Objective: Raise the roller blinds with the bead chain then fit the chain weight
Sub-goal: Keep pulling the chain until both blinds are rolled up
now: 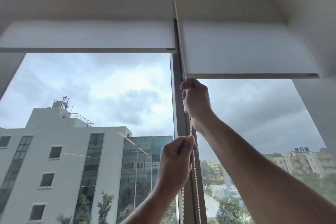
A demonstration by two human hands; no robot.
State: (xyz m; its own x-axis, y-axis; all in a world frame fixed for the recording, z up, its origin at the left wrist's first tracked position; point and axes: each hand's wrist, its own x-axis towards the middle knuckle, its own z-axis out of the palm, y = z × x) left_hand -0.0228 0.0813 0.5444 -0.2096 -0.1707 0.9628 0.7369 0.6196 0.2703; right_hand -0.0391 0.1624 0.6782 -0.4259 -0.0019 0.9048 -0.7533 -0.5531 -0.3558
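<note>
Head view looks up at a big window with two white blinds. Both are most of the way up. The left blind (87,35) has its bottom bar higher than the right blind (249,49), which hangs a little lower.

A bead chain (190,127) runs almost straight up and down between the two blinds, in front of the grey window post (177,96). It starts at the roller at the top and drops out of the picture at the bottom. Below the hands two strands show side by side.

The right hand (197,102) is the higher one. Its fingers are curled tight around the chain, just under the right blind's bottom bar. The left hand (175,162) is lower and closer to the camera. It pinches the chain between thumb and fingers.

The chain is long from top to bottom, so the next pull probably has to go straight down along it. The right hand is nearer the roller, so it looks set to pull first.

No chain weight can be seen here. It still seems to need fitting, likely down low where the chain ends.
</note>
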